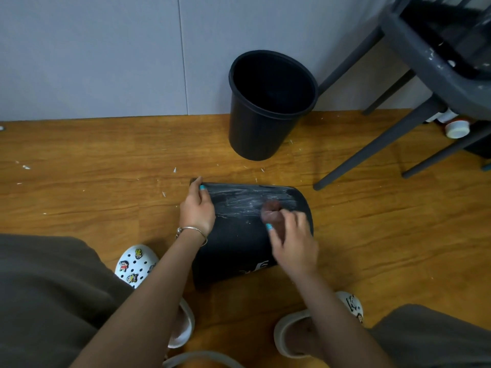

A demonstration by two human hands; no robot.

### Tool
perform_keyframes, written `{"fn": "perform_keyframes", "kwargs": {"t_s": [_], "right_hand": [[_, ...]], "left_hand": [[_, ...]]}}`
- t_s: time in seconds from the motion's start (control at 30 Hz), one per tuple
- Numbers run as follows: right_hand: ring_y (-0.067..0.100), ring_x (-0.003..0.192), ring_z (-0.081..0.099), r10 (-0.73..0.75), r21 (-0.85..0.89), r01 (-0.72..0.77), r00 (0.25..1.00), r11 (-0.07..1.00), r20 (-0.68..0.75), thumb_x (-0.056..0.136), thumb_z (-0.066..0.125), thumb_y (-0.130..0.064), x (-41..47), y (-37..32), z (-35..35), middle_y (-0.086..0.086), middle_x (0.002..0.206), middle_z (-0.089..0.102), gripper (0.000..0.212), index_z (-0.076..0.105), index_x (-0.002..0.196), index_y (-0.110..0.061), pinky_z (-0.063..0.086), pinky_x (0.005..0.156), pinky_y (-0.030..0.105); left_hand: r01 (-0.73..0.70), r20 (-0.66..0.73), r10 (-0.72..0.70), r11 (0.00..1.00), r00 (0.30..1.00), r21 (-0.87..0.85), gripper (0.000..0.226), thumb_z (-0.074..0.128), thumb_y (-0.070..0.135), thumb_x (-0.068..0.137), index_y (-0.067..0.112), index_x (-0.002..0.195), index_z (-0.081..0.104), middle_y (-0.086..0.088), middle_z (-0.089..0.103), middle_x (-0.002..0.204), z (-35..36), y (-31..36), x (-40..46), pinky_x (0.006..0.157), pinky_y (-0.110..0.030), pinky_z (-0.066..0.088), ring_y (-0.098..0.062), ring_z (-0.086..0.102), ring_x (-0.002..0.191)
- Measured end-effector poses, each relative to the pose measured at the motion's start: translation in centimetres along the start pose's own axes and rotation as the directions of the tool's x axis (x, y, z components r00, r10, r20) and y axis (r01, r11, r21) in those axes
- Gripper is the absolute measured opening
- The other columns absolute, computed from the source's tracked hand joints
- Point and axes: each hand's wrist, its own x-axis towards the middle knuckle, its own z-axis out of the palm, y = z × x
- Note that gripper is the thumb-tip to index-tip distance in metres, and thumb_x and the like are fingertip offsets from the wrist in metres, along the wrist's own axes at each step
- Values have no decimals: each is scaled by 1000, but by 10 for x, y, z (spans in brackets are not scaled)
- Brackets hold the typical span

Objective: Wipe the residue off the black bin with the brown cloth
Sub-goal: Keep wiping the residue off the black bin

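Wooden floor [79, 160] is filling most of the frame, scattered white flecks lying on it, grey wall [106, 49] running across the top. Grey chair [425, 75] is standing in the upper right, its legs slanting down to the floor. My brown trouser legs are taking up the lower left and lower right corners.

The black bin [236, 243] I'm working on is lying on its side at frame centre, just below the middle, white smeared residue [247, 201] streaking its upper surface. A second black bin [263, 112] is standing upright above it, near the wall, well apart from the first.

My left hand [198, 208] is gripping the left end of the lying bin, fingers curling over its edge, thumb on top, a thin bracelet [192, 231] sitting at the wrist. My right hand [292, 240] is blurring a bit, closing around the brown cloth [271, 211] and pressing it against the bin just right of the residue streaks; the cloth is bunching up at my fingertips.

My white clogs with cartoon charms are showing too: one [136, 264] left of the bin, one [350, 305] lower right.

A small white-capped bottle [457, 128] is lying under the chair at the right edge.
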Motion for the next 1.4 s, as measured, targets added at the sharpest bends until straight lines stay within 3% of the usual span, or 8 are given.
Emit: {"fn": "perform_keyframes", "kwargs": {"t_s": [0.17, 0.4, 0.63, 0.8, 1.07, 1.13, 1.23, 1.4], "right_hand": [[32, 106, 52, 545, 119, -536, 837, 836, -52, 97, 48, -41, 17, 56, -12, 14, 122, 47, 43, 43, 130, -14, 45, 74, 39], [20, 94, 54, 190, 19, -189, 977, 982, -97, 86, 66, -36, -8, 11, 2, 7, 116, 48, 45, 51, 124, -16, 38, 59, 25], [22, 105, 50, 509, 516, -457, 860, 725, 47, 89, 62, -45, 14, 25, -12, 3, 124, 42, 39, 53, 124, -28, 43, 78, 33], [29, 123, 43, 524, 432, -482, 851, 762, 25, 86, 48, -66, 9, 43, -10, 4, 131, 44, 54, 50, 128, -33, 44, 98, 53], [15, 112, 53, 465, 576, -389, 885, 718, 19, 98, 50, -39, 47, 25, -25, -5, 118, 57, 33, 53, 127, -25, 44, 89, 34], [13, 108, 50, 370, 567, -334, 928, 753, 55, 98, 50, -38, 62, 17, -32, -7, 115, 55, 33, 53, 127, -25, 41, 86, 32], [14, 102, 50, 267, 445, -290, 957, 848, 115, 97, 51, -41, 73, 9, -33, -6, 110, 55, 32, 53, 125, -25, 40, 81, 31], [14, 108, 50, 324, 506, -327, 941, 798, 96, 99, 46, -41, 69, 28, -36, -5, 118, 55, 34, 51, 129, -24, 42, 84, 33]], "left_hand": [[-24, -7, 24, 1000, 1000, 12, 40, 32, 23, 102, 26, 141, 42, 2, 46, 60, 0, 1, -5, 47, -21, 37, -10, 38, 48], [-13, 23, 13, 1000, 1000, -17, 40, 32, 24, 103, 25, 142, 40, 2, 45, 62, 0, 3, -3, 48, -21, 35, -8, 37, 49], [29, 19, -26, 978, 999, -205, 38, 38, 18, 102, 25, 138, 46, 11, 44, 68, -2, 4, -16, 43, -10, 35, -2, 37, 50], [27, 14, -24, 952, 1000, -304, 37, 37, 12, 101, 22, 134, 51, 20, 44, 76, -5, 5, -31, 49, 0, 35, 9, 43, 53], [196, -30, -221, 915, 975, -354, 38, 31, 5, 96, 12, 126, 53, 3, 45, 72, -9, -2, -14, 39, -13, 33, -10, 38, 56], [217, -56, -261, 889, 964, -402, 35, 32, 11, 99, 13, 129, 49, 2, 50, 79, -8, -2, -16, 51, -12, 37, -13, 47, 66], [182, -68, -228, 898, 971, -400, 42, 31, 27, 104, 11, 143, 37, 0, 51, 127, -8, -4, -13, 91, -18, 31, -19, 49, 118], [88, 39, -81, 958, 996, -273, 38, 36, 17, 102, 16, 140, 41, 5, 49, 70, -9, -4, -12, 45, -9, 36, 1, 41, 45]]}}
